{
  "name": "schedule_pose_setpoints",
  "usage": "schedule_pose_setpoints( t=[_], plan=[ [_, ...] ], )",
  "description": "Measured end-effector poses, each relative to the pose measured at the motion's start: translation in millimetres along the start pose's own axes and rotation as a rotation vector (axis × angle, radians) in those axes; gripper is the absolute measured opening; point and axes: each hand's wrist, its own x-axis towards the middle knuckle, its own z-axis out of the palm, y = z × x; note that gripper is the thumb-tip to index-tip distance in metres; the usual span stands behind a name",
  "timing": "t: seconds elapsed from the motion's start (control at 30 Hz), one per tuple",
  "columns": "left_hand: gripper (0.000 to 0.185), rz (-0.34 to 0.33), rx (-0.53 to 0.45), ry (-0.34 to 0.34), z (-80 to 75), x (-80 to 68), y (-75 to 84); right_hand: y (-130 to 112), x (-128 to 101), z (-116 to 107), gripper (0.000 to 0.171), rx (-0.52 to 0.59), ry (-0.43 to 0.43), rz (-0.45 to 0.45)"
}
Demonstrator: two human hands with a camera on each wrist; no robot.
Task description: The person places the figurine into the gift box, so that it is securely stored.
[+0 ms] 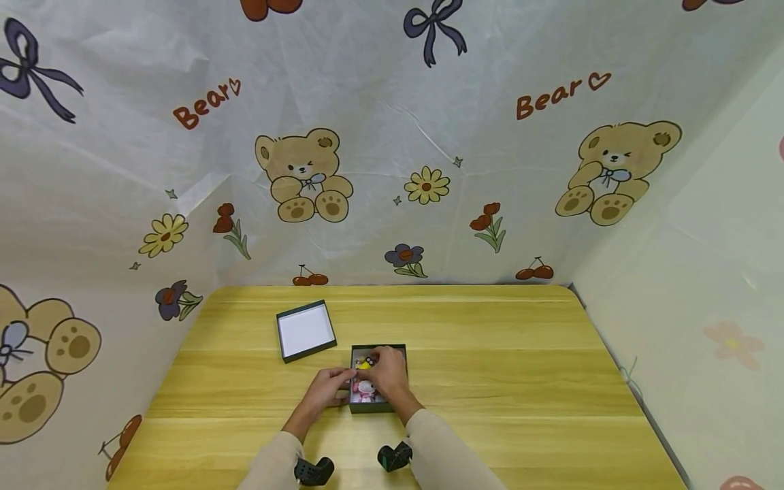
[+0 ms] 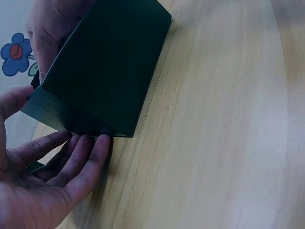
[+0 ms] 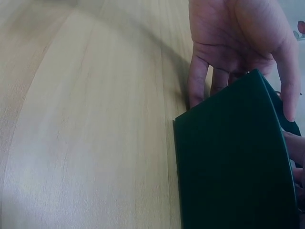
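A dark green box [image 1: 371,408] stands on the wooden table, its open top facing up. Inside lie a pink-and-white toy figure [image 1: 365,389] and a small yellow toy figure [image 1: 365,365] with black on it. My left hand [image 1: 327,389] grips the box's left wall, thumb at the rim and fingers against the outside, as the left wrist view also shows. My right hand [image 1: 390,373] reaches in from the right, thumb and fingers around the yellow figure. The right hand covers part of the interior; its fingertips are mostly hidden in both wrist views.
To the back left of the box lies its lid [image 1: 306,330], white inside, turned up. The wooden table [image 1: 490,367] extends to both sides. Bear-patterned cloth [image 1: 367,102] hangs behind it, and a pale wall [image 1: 704,286] stands on the right.
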Motion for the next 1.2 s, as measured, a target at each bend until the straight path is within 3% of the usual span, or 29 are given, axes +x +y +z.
schedule_pose_setpoints(
  t=[0.77,1.03,1.2],
  plan=[
    [0.056,-0.015,-0.019,0.0,0.3,-2.3,2.0,-1.7,3.5,-3.5,0.036,0.073,0.013,-0.046],
    [0.052,-0.011,-0.061,-0.005,-1.7,-4.7,4.1,-10.8,4.8,-18.6,0.033,0.223,-0.03,-0.082],
    [0.051,-0.006,-0.128,-0.039,-6.8,-5.0,1.5,-17.6,10.6,-29.9,0.027,0.29,-0.127,-0.11]
  ],
)
